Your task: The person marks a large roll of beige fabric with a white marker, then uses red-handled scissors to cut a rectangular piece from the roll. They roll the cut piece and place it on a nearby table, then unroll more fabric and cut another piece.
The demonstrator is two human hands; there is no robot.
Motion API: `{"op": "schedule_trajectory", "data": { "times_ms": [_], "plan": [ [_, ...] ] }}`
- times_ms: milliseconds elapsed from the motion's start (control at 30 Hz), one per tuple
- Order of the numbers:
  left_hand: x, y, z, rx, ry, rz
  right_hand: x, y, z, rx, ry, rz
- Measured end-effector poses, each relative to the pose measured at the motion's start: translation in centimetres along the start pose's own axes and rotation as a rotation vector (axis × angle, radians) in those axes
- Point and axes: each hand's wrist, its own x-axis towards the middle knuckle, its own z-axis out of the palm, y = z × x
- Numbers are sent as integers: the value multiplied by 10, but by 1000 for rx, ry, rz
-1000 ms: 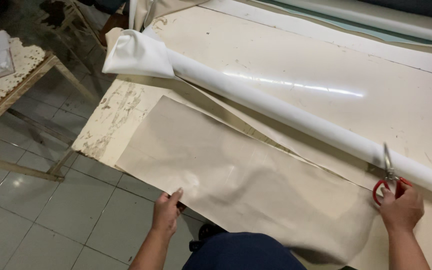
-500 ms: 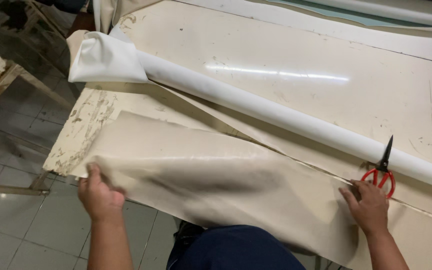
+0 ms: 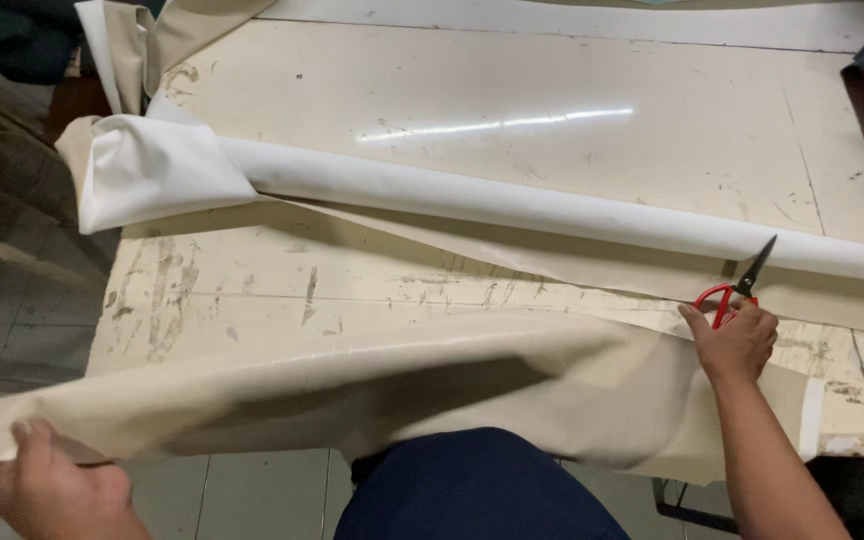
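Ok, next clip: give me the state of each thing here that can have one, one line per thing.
Scissors: red-handled, blades shut, gripped by the right hand and resting on the table.
Beige sheet: cut loose, lifted off the table, its left end held by the left hand.
Fabric roll: lying flat, partly unrolled, loose end bunched at the left.
Table: worn, scratched top.

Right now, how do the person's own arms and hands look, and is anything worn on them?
Both are bare: the left hand and the right hand have no gloves, rings or watch in view. The right forearm is uncovered, with no sleeve showing. Only a little of the left wrist shows, also uncovered.
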Motion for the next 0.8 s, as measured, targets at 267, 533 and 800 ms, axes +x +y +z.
{"op": "schedule_trajectory", "data": {
  "times_ms": [267,533,800],
  "plan": [
    [35,-51,-29,188,-353,-221,26,10,-3,19,-2,141],
    [38,-36,-19,205,-214,-162,25,30,-6,-67,-390,-182],
    [46,-24,-12,64,-174,-105,2,32,-12,-192,-821,-47]
  ]
}}
